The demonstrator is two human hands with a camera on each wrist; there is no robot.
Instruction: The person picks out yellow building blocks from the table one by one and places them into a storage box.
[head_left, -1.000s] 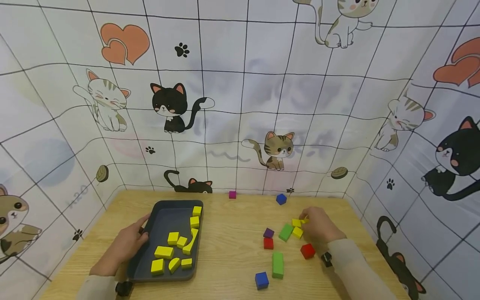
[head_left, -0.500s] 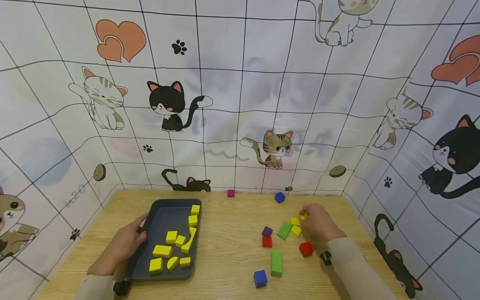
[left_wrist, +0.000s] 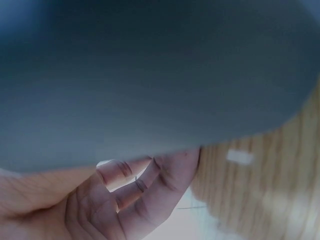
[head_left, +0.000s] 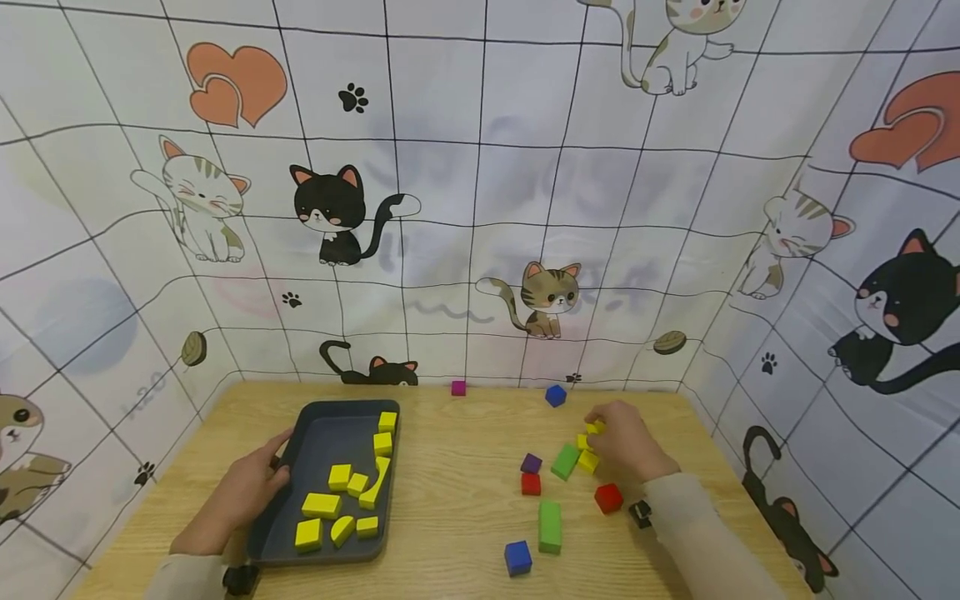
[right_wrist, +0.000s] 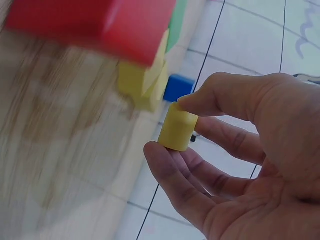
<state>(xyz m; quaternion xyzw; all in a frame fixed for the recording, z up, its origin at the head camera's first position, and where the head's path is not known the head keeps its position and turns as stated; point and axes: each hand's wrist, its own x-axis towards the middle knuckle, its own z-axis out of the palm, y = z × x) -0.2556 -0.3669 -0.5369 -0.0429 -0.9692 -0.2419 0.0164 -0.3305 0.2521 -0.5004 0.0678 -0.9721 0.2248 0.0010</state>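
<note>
The right hand (head_left: 626, 442) pinches a small yellow cylinder block (right_wrist: 178, 127) between thumb and fingertips, lifted just above two yellow blocks (head_left: 586, 454) and beside a green block (head_left: 565, 461); a red cube (head_left: 608, 497) lies near the wrist. The left hand (head_left: 243, 492) grips the near left rim of the dark grey tray (head_left: 322, 433), fingers curled under it, with yellow blocks (head_left: 341, 500) lying inside.

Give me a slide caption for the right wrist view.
Right hand pinches a small yellow block beside a blurred red block.

Fingers (left_wrist: 150, 182) under blurred grey tray (left_wrist: 150, 75), wooden table (left_wrist: 260, 185)
</note>
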